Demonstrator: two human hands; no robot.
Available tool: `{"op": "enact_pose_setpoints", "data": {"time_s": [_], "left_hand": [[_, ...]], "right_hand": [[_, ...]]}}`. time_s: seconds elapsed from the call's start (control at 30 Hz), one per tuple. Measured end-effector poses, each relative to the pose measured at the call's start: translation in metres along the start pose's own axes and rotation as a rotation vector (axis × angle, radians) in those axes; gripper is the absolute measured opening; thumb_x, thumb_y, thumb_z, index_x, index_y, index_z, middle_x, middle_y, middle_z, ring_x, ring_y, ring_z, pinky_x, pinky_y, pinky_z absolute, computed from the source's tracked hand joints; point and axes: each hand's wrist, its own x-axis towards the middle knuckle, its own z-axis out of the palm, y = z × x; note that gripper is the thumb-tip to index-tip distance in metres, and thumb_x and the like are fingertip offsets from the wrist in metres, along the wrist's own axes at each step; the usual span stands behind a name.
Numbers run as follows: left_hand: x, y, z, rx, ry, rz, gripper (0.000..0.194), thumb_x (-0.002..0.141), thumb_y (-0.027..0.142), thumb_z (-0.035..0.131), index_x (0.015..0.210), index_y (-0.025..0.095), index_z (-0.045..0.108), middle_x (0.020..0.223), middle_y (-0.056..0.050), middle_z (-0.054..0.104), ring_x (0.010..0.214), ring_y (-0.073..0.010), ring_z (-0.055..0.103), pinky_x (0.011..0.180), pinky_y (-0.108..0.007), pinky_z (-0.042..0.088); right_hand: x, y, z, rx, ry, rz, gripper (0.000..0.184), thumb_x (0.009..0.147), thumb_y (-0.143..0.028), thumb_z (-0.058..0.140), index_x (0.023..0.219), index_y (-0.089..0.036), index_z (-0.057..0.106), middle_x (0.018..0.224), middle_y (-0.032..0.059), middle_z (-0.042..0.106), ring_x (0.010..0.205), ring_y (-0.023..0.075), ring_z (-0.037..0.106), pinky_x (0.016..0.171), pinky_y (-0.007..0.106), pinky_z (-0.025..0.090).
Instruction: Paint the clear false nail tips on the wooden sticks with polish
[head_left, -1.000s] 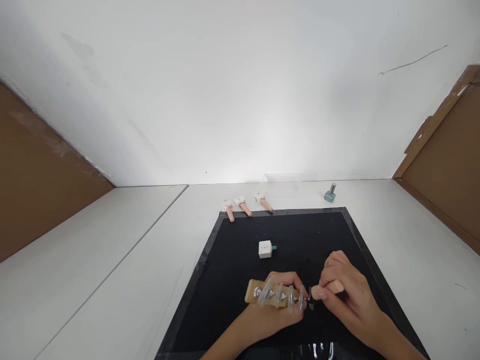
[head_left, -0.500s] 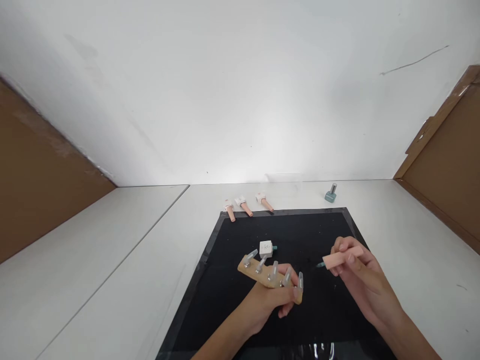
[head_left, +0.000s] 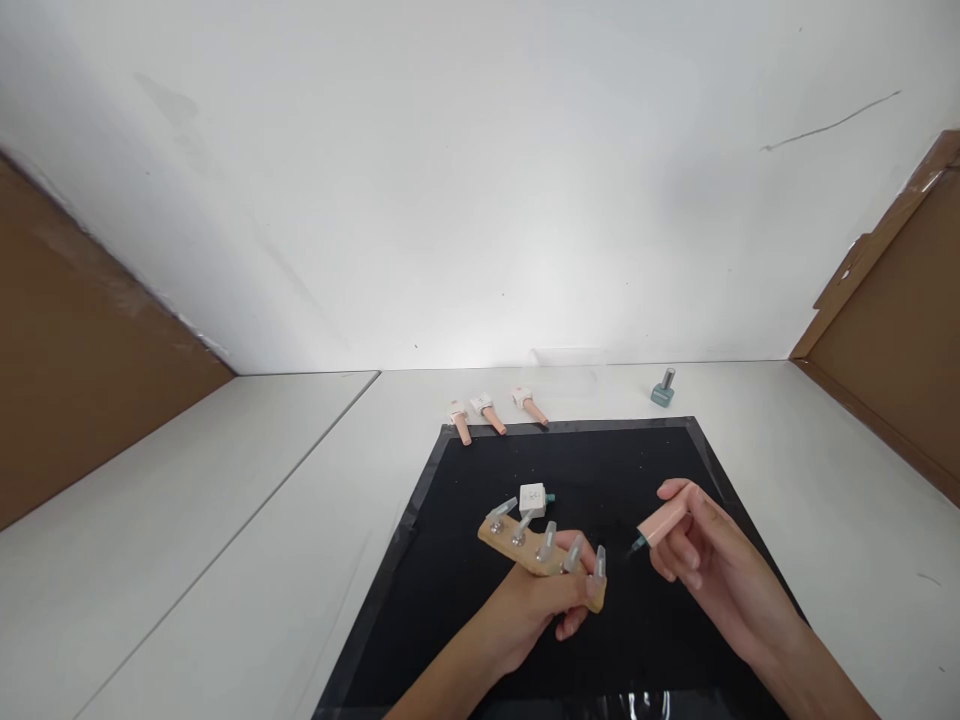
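Note:
My left hand [head_left: 551, 592] grips the right end of a wooden nail tip stand [head_left: 516, 541], which carries a row of several clear nail tips on small metal posts. In my right hand [head_left: 701, 545] is a pink nail polish brush cap [head_left: 666, 516], its teal-coated brush pointing down and left. The brush tip is apart from the nail tips, to their right. Just behind the stand a white nail polish bottle [head_left: 532, 499] lies on its side, its teal neck uncapped and facing right.
A black mat [head_left: 600, 460] covers the table in front of me. Three white bottles with pink caps [head_left: 492, 417] lie along its far edge. Farther right stands a teal bottle with a silver cap [head_left: 663, 388]. Cardboard panels [head_left: 892, 320] flank the white table, with a white wall behind.
My right hand has turned the brush cap so it tilts more steeply, brush end lower and slightly left. My left hand and the stand are nearly still.

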Motion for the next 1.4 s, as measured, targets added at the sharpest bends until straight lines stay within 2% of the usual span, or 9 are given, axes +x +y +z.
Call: {"op": "enact_pose_setpoints", "data": {"time_s": [0.13, 0.23, 0.37, 0.5, 0.73, 1.0, 1.2, 1.4], "left_hand": [[-0.001, -0.001, 0.001, -0.016, -0.003, -0.003, 0.027, 0.049, 0.025, 0.075, 0.055, 0.017, 0.049, 0.043, 0.008, 0.048, 0.031, -0.0017, 0.034, 0.032, -0.016, 0.022], [-0.003, -0.002, 0.001, -0.03, -0.005, -0.002, 0.027, 0.05, 0.024, 0.075, 0.055, 0.017, 0.049, 0.043, 0.008, 0.047, 0.031, -0.0016, 0.033, 0.033, -0.016, 0.022], [-0.003, -0.004, 0.001, -0.044, -0.018, 0.012, 0.028, 0.05, 0.023, 0.075, 0.055, 0.017, 0.048, 0.043, 0.008, 0.047, 0.031, -0.0014, 0.033, 0.033, -0.016, 0.022], [-0.002, -0.005, 0.0, -0.062, -0.035, 0.018, 0.031, 0.048, 0.026, 0.078, 0.057, 0.017, 0.05, 0.042, 0.008, 0.047, 0.031, -0.0018, 0.034, 0.032, -0.015, 0.022], [-0.001, -0.005, 0.0, -0.069, -0.085, 0.017, 0.035, 0.047, 0.03, 0.082, 0.056, 0.016, 0.05, 0.042, 0.007, 0.048, 0.03, -0.0013, 0.033, 0.031, -0.015, 0.022], [0.0, -0.005, 0.0, -0.061, -0.14, 0.04, 0.037, 0.05, 0.031, 0.083, 0.057, 0.016, 0.049, 0.043, 0.007, 0.049, 0.03, -0.0013, 0.033, 0.031, -0.015, 0.022], [-0.001, -0.008, -0.002, -0.068, -0.2, 0.053, 0.039, 0.053, 0.033, 0.084, 0.06, 0.015, 0.051, 0.048, 0.005, 0.053, 0.032, -0.0018, 0.037, 0.03, -0.015, 0.024], [-0.003, -0.009, -0.009, -0.107, -0.249, 0.089, 0.037, 0.057, 0.033, 0.082, 0.06, 0.015, 0.05, 0.049, 0.005, 0.051, 0.032, -0.0013, 0.037, 0.03, -0.014, 0.022]], "right_hand": [[-0.004, 0.0, 0.002, -0.069, -0.028, -0.066, 0.033, 0.081, -0.051, 0.065, 0.07, -0.02, 0.06, 0.052, -0.0065, 0.039, 0.048, 0.0083, 0.034, 0.05, 0.02, 0.036], [-0.007, 0.003, 0.001, -0.231, -0.013, -0.179, 0.037, 0.076, -0.049, 0.072, 0.061, -0.019, 0.057, 0.057, -0.005, 0.042, 0.051, 0.0088, 0.037, 0.051, 0.02, 0.034], [-0.011, 0.01, -0.003, -0.459, -0.032, -0.308, 0.027, 0.08, -0.049, 0.067, 0.075, -0.023, 0.065, 0.065, -0.0022, 0.052, 0.053, 0.0102, 0.039, 0.049, 0.02, 0.032], [-0.015, 0.015, -0.004, -0.638, -0.05, -0.446, 0.016, 0.087, -0.043, 0.06, 0.083, -0.028, 0.065, 0.07, -0.0027, 0.056, 0.054, 0.0111, 0.041, 0.051, 0.021, 0.034], [-0.013, 0.012, -0.003, -0.779, -0.052, -0.422, 0.022, 0.091, -0.045, 0.054, 0.081, -0.026, 0.06, 0.069, -0.0036, 0.052, 0.053, 0.0112, 0.04, 0.049, 0.021, 0.034], [-0.014, 0.008, 0.001, -0.845, -0.077, -0.424, 0.027, 0.091, -0.045, 0.051, 0.08, -0.023, 0.058, 0.064, -0.0033, 0.05, 0.048, 0.0108, 0.037, 0.045, 0.022, 0.031], [-0.014, 0.008, 0.003, -0.841, -0.087, -0.487, 0.021, 0.091, -0.038, 0.053, 0.078, -0.023, 0.06, 0.067, -0.0004, 0.057, 0.052, 0.0133, 0.047, 0.048, 0.023, 0.038], [-0.012, 0.017, -0.004, -0.652, 0.079, -0.598, 0.016, 0.088, -0.038, 0.06, 0.079, -0.026, 0.063, 0.068, -0.0003, 0.057, 0.06, 0.015, 0.05, 0.053, 0.024, 0.04]]}}
